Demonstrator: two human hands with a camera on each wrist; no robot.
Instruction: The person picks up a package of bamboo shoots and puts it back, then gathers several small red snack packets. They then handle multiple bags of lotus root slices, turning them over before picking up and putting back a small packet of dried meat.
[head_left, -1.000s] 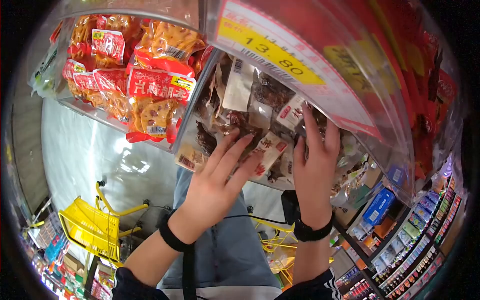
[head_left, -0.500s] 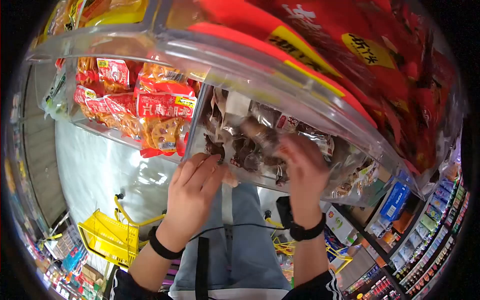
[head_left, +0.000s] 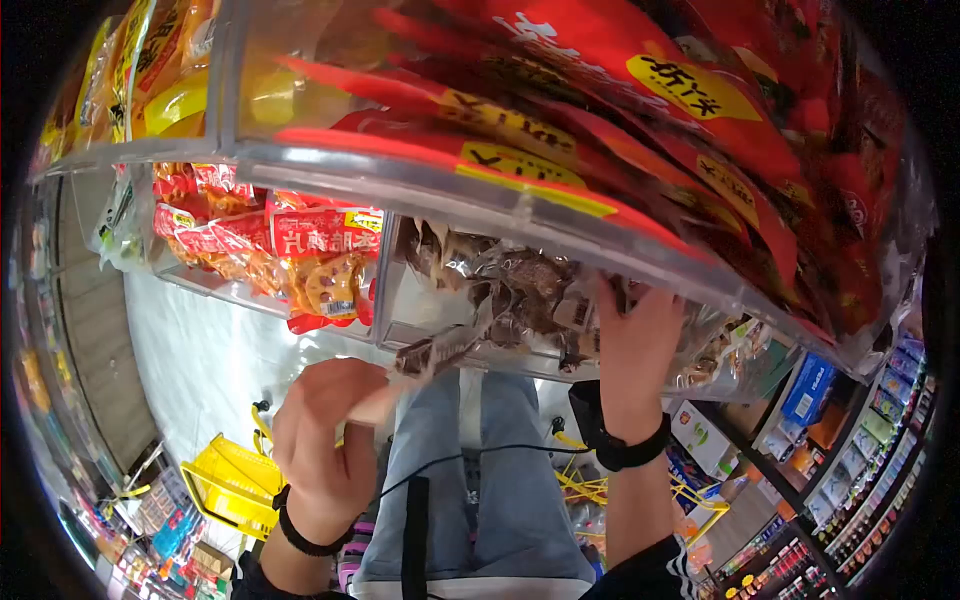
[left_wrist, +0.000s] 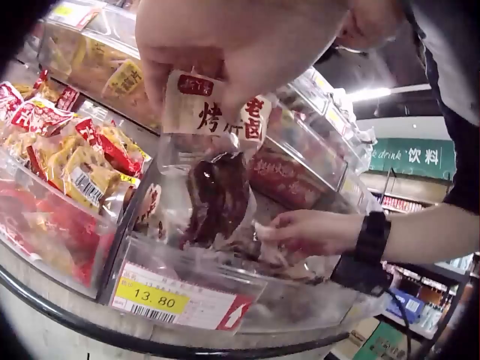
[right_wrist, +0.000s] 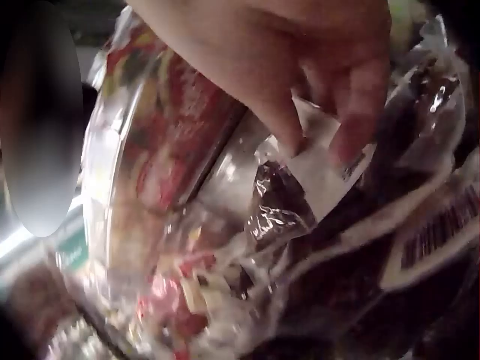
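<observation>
The left hand (head_left: 330,430) pinches the top of a clear packet (head_left: 440,350) with dark brown contents, held over the near edge of a clear bin (head_left: 415,305). In the left wrist view, that packet (left_wrist: 217,191) hangs below the left hand (left_wrist: 240,45), its cream label at the fingers. The right hand (head_left: 640,345) is inside the bin among similar packets (head_left: 535,280). Up close in the right wrist view, the right hand (right_wrist: 285,67) pinches the pale top of another packet (right_wrist: 281,202) between thumb and fingers.
Red bags (head_left: 600,100) fill a clear upper bin whose wall overhangs the hands. Red snack packs (head_left: 325,250) lie in the bin at left. A yellow basket (head_left: 230,485) stands on the floor; a price tag (left_wrist: 176,296) fronts the bin.
The left hand has lifted a packet and moved left and toward the body. The right hand has shifted among the packets. The view has tilted, showing more of the upper bin.
</observation>
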